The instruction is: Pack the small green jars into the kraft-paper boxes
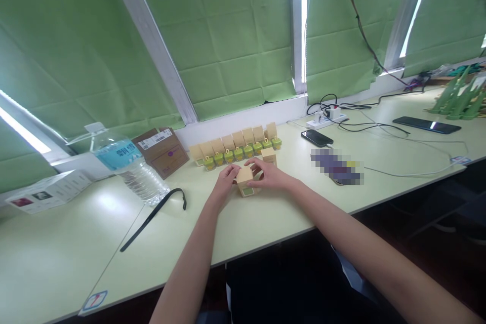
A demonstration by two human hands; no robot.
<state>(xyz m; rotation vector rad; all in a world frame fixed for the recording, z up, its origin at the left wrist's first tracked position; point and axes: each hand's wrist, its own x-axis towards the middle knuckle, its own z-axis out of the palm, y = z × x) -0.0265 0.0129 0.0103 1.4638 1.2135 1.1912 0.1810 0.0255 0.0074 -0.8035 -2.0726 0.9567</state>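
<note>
Left hand (225, 182): bare
Right hand (272, 177): bare
Forearms (195, 253): slim, bare as far as they show
Lap clothing (281, 283): dark, nearly black
Pale patches (348, 269) beside it: unclear whether worn

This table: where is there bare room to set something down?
The widest bare patch of table lies left of the strap, in front of the white carton. Another lies between strap and left arm; a third between the held box and the near edge. Crowded: the row of boxes and around the power strip.
</note>
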